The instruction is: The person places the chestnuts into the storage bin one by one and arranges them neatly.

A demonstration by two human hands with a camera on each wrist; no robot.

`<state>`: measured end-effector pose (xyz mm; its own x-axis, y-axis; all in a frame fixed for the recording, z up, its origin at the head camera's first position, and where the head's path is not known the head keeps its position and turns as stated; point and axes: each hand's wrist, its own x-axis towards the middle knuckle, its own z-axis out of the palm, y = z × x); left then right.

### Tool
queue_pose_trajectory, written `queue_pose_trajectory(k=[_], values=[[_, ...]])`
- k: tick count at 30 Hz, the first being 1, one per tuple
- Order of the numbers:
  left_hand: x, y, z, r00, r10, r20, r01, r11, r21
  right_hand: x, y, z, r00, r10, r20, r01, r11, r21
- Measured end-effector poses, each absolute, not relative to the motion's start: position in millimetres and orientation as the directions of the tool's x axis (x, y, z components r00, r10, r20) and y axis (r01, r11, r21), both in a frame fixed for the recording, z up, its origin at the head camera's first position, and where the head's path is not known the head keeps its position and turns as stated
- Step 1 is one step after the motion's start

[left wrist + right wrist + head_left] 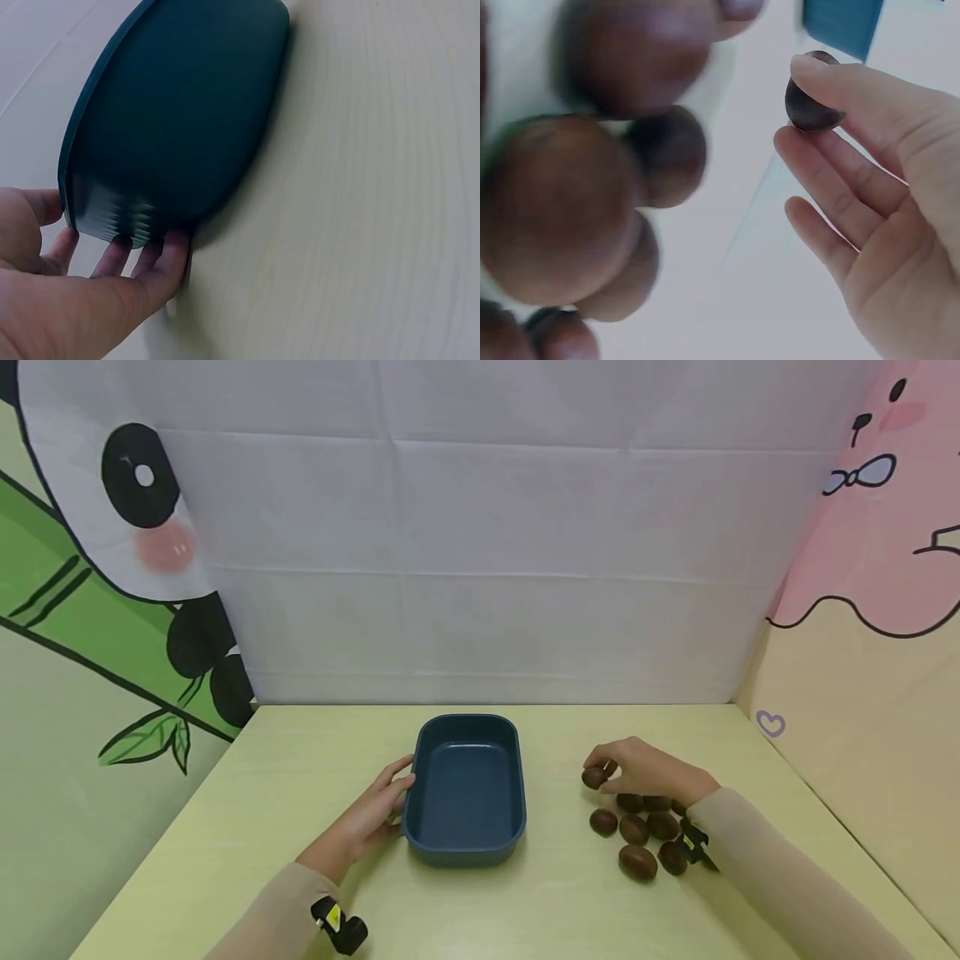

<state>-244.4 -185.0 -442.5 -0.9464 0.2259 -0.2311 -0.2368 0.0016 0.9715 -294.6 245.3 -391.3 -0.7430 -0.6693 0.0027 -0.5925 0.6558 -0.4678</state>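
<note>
A dark blue, deep rectangular box (465, 852) stands on the table. At its left side is my left hand (369, 820), its spread fingers touching the outer wall and rim; the left wrist view shows the fingertips along the wall (180, 97). My right hand (643, 766) pinches one dark brown egg-shaped thing (810, 105) between thumb and fingers, over the far left of a group of similar ones. Its lower fingers are held apart from it in the right wrist view. Several more brown egg-shaped things (637, 863) lie loose below the right hand, some partly hidden by the wrist.
A pale yellow wood-grain table (300, 743) carries everything. Behind it hangs a white cloth (487, 527). Side panels with a panda drawing (165, 547) and a pink animal drawing (862, 552) bound the left and right. Table surface lies between the box and the brown group.
</note>
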Motion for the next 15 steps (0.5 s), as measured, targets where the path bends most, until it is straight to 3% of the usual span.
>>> queue_pose_trajectory(k=[15], values=[[-244.9, -186.4, -444.9, -0.944, 0.237, -0.229, -0.234, 0.006, 0.972, -305.8, 185.0, -365.4, -0.704, -0.694, 0.152, -0.672, 0.580, -0.460]])
